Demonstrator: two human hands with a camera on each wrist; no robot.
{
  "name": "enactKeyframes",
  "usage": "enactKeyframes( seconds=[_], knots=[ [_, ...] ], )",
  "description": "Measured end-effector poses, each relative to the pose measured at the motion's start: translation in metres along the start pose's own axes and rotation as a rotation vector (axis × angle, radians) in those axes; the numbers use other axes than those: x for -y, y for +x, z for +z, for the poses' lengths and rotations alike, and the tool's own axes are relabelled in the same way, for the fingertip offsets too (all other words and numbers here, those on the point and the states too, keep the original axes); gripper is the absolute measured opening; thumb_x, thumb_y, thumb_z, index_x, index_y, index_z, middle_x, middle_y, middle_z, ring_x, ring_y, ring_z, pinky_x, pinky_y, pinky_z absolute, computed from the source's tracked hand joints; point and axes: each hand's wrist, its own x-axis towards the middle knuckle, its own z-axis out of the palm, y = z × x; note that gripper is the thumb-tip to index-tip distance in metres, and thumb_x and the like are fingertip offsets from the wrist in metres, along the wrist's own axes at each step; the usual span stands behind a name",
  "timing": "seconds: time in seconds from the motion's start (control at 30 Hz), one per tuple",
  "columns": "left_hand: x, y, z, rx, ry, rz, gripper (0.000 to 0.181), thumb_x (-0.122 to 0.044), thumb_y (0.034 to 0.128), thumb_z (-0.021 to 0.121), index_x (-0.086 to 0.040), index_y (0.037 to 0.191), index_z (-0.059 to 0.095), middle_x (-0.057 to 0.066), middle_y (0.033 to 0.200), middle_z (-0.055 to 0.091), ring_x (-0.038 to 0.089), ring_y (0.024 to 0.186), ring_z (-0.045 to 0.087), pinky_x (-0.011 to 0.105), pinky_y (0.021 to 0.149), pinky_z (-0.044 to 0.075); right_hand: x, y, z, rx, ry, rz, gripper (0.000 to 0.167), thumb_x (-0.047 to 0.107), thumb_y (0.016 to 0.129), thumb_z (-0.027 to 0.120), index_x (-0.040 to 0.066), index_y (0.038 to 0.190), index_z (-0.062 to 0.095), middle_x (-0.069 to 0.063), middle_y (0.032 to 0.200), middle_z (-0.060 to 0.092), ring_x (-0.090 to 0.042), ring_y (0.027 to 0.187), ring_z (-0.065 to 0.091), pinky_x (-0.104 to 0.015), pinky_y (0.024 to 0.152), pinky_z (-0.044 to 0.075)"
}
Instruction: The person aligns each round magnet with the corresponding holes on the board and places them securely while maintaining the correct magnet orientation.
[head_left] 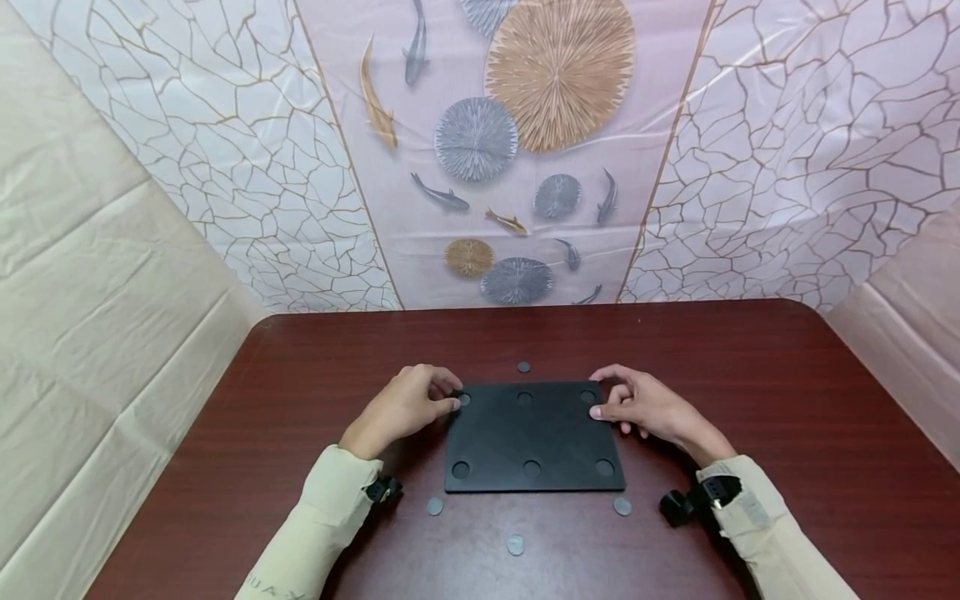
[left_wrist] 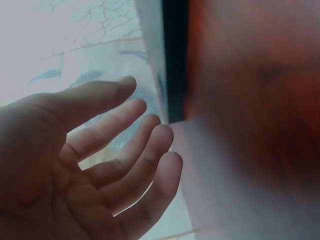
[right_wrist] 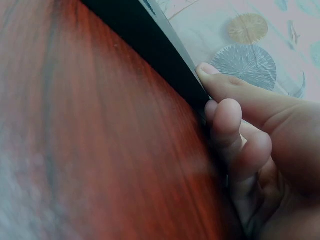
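A flat black board with several round recesses lies on the table. My left hand is at its upper left corner, thumb tip beside the edge; in the left wrist view the fingers of this hand are loosely bent with nothing between them, near the board. On the right, my other hand has its thumb on the board's edge by the upper right corner. The right wrist view shows this hand pinching the end of the board; some fingertips are partly hidden. The upper left recess looks greyer inside.
Small grey discs lie around the board on the dark red table: one beyond it, one near its lower left corner, one near its lower right, and one in front. A patterned cloth hangs behind.
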Motion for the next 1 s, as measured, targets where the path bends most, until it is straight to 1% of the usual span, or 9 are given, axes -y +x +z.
enactKeyframes(
  seconds=[0.07,0.17,0.27,0.37,0.53,0.63,0.8,0.87,1.0],
  knots=[
    [0.001,-0.001,-0.005,0.011,0.000,0.011,0.018,-0.013,0.0968,0.078,-0.008,0.115,0.077,-0.002,0.095,0.074,0.011,0.088,0.067,0.032,0.078,0.057,-0.001,-0.001,0.000,-0.001,0.003,0.001,0.060,0.015,0.095,0.081,-0.001,0.143,0.050,-0.006,0.069,0.058,-0.012,0.052,0.054,-0.025,0.040,0.040],
    [0.003,-0.004,-0.013,0.045,0.001,0.021,0.019,-0.016,0.0978,0.077,-0.008,0.116,0.077,-0.004,0.095,0.073,0.011,0.086,0.066,0.033,0.077,0.056,-0.001,-0.001,0.000,0.002,0.009,0.004,0.060,0.015,0.095,0.081,-0.002,0.143,0.050,-0.005,0.069,0.059,-0.012,0.052,0.054,-0.024,0.040,0.040],
    [0.005,-0.008,-0.021,0.074,0.006,0.036,0.018,-0.017,0.0985,0.077,-0.009,0.114,0.077,-0.005,0.094,0.072,0.011,0.085,0.064,0.033,0.076,0.054,-0.001,-0.001,0.002,0.011,0.011,0.003,0.061,0.016,0.095,0.081,-0.002,0.144,0.049,-0.005,0.069,0.059,-0.013,0.053,0.054,-0.025,0.041,0.041],
    [0.003,-0.010,-0.028,0.085,0.000,0.054,0.013,-0.017,0.0984,0.076,-0.011,0.110,0.078,-0.006,0.091,0.072,0.012,0.084,0.064,0.033,0.076,0.054,0.000,-0.001,0.002,0.010,0.004,0.004,0.061,0.017,0.095,0.081,-0.001,0.145,0.050,-0.006,0.070,0.059,-0.013,0.053,0.054,-0.025,0.041,0.041],
    [0.001,-0.016,-0.033,0.114,-0.005,0.105,0.010,-0.016,0.0977,0.076,-0.013,0.107,0.078,-0.008,0.088,0.072,0.012,0.082,0.064,0.033,0.075,0.054,0.001,-0.002,0.000,-0.001,-0.013,0.005,0.060,0.016,0.095,0.081,-0.001,0.144,0.050,-0.006,0.070,0.059,-0.013,0.054,0.055,-0.026,0.041,0.042],
    [0.006,-0.023,-0.033,0.171,-0.017,0.151,0.012,-0.015,0.0973,0.076,-0.012,0.109,0.077,-0.010,0.088,0.073,0.010,0.080,0.065,0.031,0.075,0.055,0.000,-0.002,-0.001,0.002,-0.014,0.008,0.061,0.017,0.095,0.081,-0.001,0.144,0.050,-0.007,0.071,0.060,-0.014,0.054,0.055,-0.026,0.041,0.042],
    [0.019,-0.032,-0.033,0.317,-0.050,0.238,0.018,-0.013,0.0949,0.080,-0.011,0.113,0.076,-0.009,0.093,0.073,0.008,0.084,0.069,0.027,0.081,0.058,0.000,-0.002,0.000,0.007,-0.017,0.010,0.061,0.017,0.096,0.080,-0.001,0.145,0.049,-0.006,0.070,0.060,-0.014,0.054,0.055,-0.026,0.042,0.042],
    [0.023,-0.033,-0.033,0.359,-0.050,0.250,0.019,-0.014,0.0939,0.081,-0.011,0.113,0.076,-0.009,0.094,0.073,0.007,0.086,0.070,0.027,0.082,0.059,0.001,-0.002,0.000,0.006,-0.017,0.010,0.061,0.017,0.096,0.080,-0.001,0.145,0.049,-0.006,0.070,0.060,-0.013,0.054,0.055,-0.026,0.042,0.042],
    [0.027,-0.035,-0.033,0.397,-0.047,0.256,0.022,-0.018,0.0929,0.084,-0.013,0.113,0.075,-0.008,0.097,0.073,0.007,0.086,0.070,0.027,0.082,0.059,0.002,-0.002,-0.001,0.000,-0.014,0.008,0.061,0.017,0.096,0.080,-0.001,0.145,0.049,-0.006,0.070,0.059,-0.013,0.054,0.055,-0.025,0.041,0.042]
  ],
)
